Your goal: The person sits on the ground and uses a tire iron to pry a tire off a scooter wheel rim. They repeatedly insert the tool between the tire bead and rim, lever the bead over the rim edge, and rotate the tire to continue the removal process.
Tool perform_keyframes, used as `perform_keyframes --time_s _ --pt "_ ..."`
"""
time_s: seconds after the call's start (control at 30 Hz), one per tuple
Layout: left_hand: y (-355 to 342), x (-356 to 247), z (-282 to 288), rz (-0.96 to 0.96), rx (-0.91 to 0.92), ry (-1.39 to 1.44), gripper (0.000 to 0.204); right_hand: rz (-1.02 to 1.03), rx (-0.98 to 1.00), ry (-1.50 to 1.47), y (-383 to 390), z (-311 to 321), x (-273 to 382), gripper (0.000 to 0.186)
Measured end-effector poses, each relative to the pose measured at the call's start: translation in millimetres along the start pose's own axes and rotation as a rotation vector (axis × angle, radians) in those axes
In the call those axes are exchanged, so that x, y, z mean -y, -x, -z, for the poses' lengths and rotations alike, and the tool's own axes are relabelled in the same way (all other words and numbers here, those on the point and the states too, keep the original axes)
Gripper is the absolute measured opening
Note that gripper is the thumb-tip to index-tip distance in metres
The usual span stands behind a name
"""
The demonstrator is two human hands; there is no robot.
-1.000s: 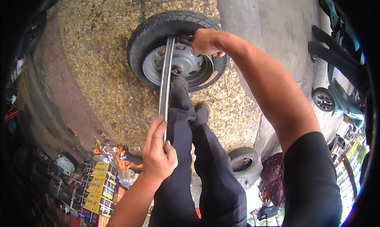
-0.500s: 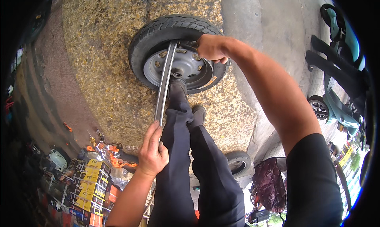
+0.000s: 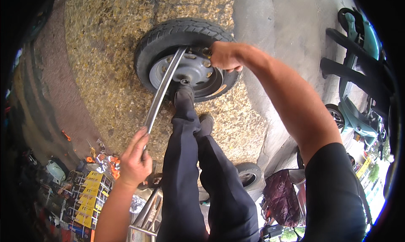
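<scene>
A black tyre [image 3: 148,45] on a grey metal wheel rim [image 3: 195,69] lies flat on the ground. My left hand [image 3: 136,162] is closed round the lower end of a long silver tyre lever [image 3: 161,90]. The lever slants up to the wheel, its far tip tucked between the rim edge and the tyre's inner edge. At the wheel's right side my right hand [image 3: 225,56] makes a fist by the tyre's inner edge; a short dark piece shows beside it, too hidden to name. One shoe [image 3: 184,97] of mine presses on the wheel near its hub.
Another tyre [image 3: 248,174] lies near my legs at the lower right. Yellow boxes [image 3: 89,200] are stacked at the lower left, beside a metal frame [image 3: 145,216]. A maroon cover [image 3: 282,197] hangs at the lower right. Teal scooters [image 3: 356,119] stand at the right, by another person's dark-trousered legs [image 3: 346,69].
My left hand has swung the lever's near end to the left, so the lever slants more. My right hand stays at the tyre's edge.
</scene>
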State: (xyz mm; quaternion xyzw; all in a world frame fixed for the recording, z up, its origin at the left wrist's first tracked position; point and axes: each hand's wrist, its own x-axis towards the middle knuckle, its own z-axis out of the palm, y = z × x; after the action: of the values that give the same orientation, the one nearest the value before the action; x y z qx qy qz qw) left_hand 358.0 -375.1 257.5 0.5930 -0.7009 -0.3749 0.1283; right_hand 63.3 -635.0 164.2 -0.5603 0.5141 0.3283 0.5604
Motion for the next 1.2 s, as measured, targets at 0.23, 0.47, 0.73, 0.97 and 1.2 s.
perform_keyframes --time_s 0.23,0.47,0.73,0.97,1.2 --pt "23 4 -9 -0.021 -0.008 -0.019 0.052 0.056 -0.016 0.112 -3 -18 -8 0.03" --pt "45 -14 -3 0.033 -0.005 0.055 0.05 0.087 0.033 0.169 10 -24 -6 0.032" --pt "62 -7 -21 0.053 -0.08 -0.059 0.057 0.018 0.065 0.239 26 -29 15 0.033" --pt "81 -18 -6 0.462 0.094 0.155 0.037 -0.079 0.205 0.099 30 -30 20 0.038" --pt "71 -6 17 0.469 0.15 0.064 0.02 -0.151 0.217 0.313 43 -22 43 0.037"
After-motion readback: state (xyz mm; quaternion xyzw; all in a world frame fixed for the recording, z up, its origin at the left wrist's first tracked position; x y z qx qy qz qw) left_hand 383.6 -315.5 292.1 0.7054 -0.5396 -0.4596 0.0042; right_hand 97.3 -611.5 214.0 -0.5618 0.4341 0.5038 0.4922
